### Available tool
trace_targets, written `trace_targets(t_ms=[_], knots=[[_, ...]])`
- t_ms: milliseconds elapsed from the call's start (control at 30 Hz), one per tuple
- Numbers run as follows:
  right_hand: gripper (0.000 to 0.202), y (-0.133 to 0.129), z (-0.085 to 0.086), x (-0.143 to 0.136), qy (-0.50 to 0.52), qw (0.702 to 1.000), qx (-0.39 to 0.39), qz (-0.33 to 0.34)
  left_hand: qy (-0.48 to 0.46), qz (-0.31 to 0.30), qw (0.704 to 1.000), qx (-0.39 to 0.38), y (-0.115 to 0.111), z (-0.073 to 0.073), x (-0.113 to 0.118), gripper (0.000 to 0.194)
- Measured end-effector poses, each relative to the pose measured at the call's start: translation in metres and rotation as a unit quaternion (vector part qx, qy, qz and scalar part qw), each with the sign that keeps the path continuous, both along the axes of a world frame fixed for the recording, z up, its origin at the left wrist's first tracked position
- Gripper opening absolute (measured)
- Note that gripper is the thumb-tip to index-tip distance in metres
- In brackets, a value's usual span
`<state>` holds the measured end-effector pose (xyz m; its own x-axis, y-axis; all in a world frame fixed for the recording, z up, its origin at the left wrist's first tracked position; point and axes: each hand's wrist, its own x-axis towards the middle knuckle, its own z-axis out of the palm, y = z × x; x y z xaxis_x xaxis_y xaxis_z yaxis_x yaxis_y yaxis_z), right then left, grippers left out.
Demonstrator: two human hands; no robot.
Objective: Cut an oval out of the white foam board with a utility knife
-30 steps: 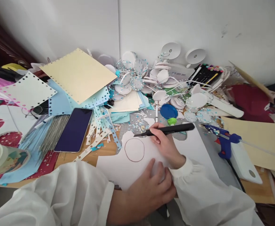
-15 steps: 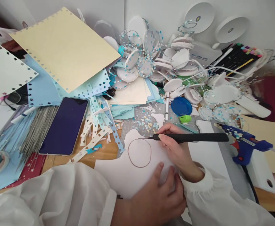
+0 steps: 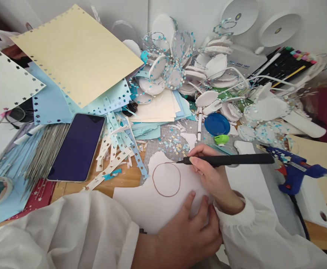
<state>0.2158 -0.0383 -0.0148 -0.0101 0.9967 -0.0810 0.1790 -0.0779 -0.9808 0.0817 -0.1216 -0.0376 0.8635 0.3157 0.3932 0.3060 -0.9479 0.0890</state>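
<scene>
My right hand pinches a black-handled craft knife with a thin pointed tip. The tip touches the top of a brown circle outline drawn on a white board. The board's upper edge is cut unevenly, rising around the circle. My left hand lies on the board below and right of the circle, fingers spread and pressing down. Its palm hides the lower right part of the board. A grey cutting mat shows beneath, with small star-shaped confetti above the board.
A phone and paper strips lie left, below a cream sheet. White discs with wire garlands crowd the back. A blue lid and green cap sit beyond my right hand; a blue glue gun lies right.
The camera view has shifted slightly, so the scene sits a little higher. The knife tip stays near the top of the circle, and the left hand keeps its place on the board.
</scene>
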Motion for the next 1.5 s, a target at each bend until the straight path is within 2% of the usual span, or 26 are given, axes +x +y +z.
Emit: trace_targets(t_ms=[367,633,767,967,1500], knots=[[0.008,0.001,0.000,0.000,0.010,1.000,0.011,-0.003,-0.009,0.008,1.000,0.013,0.001,0.000,0.002,0.028],[0.007,0.001,0.015,-0.010,-0.095,0.994,0.057,0.001,-0.009,0.023,0.999,0.028,-0.004,-0.007,0.004,0.027],[0.008,0.002,0.017,-0.012,-0.093,0.994,0.059,0.011,-0.020,0.032,0.999,0.035,-0.004,-0.008,0.005,0.026],[0.018,0.005,0.015,-0.014,-0.069,0.997,0.027,0.022,-0.024,0.041,0.997,0.066,-0.003,-0.006,0.006,0.026],[0.027,0.008,0.020,-0.004,-0.106,0.993,0.041,0.012,-0.028,0.047,0.996,0.067,-0.002,-0.005,0.006,0.023]])
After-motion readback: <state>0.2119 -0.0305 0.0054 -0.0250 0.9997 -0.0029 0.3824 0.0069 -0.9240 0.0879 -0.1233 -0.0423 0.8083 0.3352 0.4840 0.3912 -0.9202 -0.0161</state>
